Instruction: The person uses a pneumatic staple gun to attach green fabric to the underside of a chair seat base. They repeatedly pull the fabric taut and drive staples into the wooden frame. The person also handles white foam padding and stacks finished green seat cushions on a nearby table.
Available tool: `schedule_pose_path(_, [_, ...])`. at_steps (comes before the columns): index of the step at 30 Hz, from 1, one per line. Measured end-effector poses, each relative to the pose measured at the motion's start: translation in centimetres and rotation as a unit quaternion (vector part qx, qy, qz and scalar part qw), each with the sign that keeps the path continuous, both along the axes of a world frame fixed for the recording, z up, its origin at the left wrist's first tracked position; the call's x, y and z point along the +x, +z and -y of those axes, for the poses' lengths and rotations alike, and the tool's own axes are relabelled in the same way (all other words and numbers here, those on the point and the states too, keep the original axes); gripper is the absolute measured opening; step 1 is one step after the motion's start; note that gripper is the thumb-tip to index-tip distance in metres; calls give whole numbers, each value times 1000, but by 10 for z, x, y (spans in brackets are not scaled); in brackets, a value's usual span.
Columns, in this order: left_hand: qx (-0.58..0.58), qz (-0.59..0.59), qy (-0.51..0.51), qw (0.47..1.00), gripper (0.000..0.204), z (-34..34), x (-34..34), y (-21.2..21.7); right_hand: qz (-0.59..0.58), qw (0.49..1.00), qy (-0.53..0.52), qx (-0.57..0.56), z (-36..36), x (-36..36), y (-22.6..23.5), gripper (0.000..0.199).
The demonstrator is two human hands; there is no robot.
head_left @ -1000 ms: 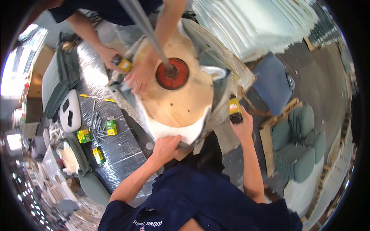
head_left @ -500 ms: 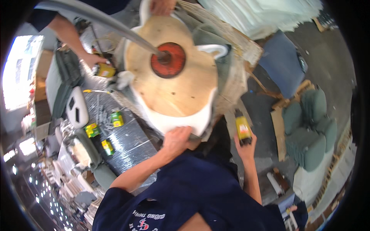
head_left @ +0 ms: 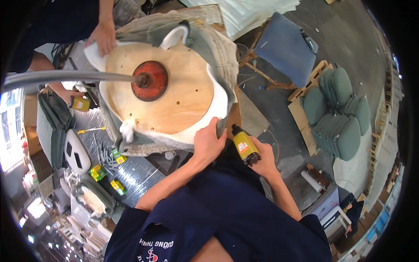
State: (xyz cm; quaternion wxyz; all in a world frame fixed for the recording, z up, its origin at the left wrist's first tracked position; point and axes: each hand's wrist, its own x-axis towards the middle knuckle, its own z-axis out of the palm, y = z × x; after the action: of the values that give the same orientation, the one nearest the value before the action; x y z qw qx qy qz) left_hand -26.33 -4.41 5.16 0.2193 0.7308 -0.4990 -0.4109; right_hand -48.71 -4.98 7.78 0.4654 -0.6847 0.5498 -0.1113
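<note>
In front of me lies a round wooden seat board (head_left: pixel 192 94) with white padding (head_left: pixel 220 98) and grey-green fabric (head_left: pixel 226 65) round its edge. A red disc (head_left: pixel 149 81) on a metal rod (head_left: pixel 65 77) rests against its middle. My left hand (head_left: pixel 208 143) is closed on the padding and fabric at the near right edge. Beside it, my right hand (head_left: pixel 264 160) grips a yellow and black staple gun (head_left: pixel 245 146), held apart from the board. Another person's hand (head_left: pixel 103 38) lies on the far left edge; their other hand (head_left: pixel 70 97) holds a second yellow staple gun (head_left: pixel 81 103).
On the plastic-covered surface (head_left: pixel 142 177) at left are green and yellow boxes (head_left: pixel 97 173), loose staple strips (head_left: pixel 104 150) and a yellow-handled tool (head_left: pixel 91 130). A blue padded chair piece (head_left: pixel 286 50) and stacked green cushions (head_left: pixel 336 135) stand at right.
The seat board has turned counterclockwise under the disc, its white tab swinging from the right to the far side. My right hand has brought the staple gun closer to my left hand.
</note>
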Motion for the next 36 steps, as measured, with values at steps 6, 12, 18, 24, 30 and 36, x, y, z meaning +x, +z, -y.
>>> schedule_pose_path(6, [-32, -97, 11, 995, 35, 53, 77, 31, 25, 998, 54, -14, 20, 31, 23, 59])
schedule_pose_path(12, [41, -247, 79, 965, 19, 57, 143, -9, -44, 994, 70, 71, 51, 91, 35, 62])
schedule_pose_path(18, [61, -130, 7, 990, 24, 68, 149, -7, -126, 983, 95, 94, 68, 135, 15, 55])
schedule_pose_path(24, [-64, 165, -256, 950, 41, 102, 154, 23, -53, 996, 57, 36, 58, 82, 30, 56])
schedule_pose_path(30, [-243, 200, -463, 828, 27, 148, 124, 6, -70, 992, 106, 18, 71, 76, 20, 60])
schedule_pose_path(36, [-238, 155, -426, 859, 32, 117, 166, -15, -97, 983, 148, 48, 84, 96, 27, 62])
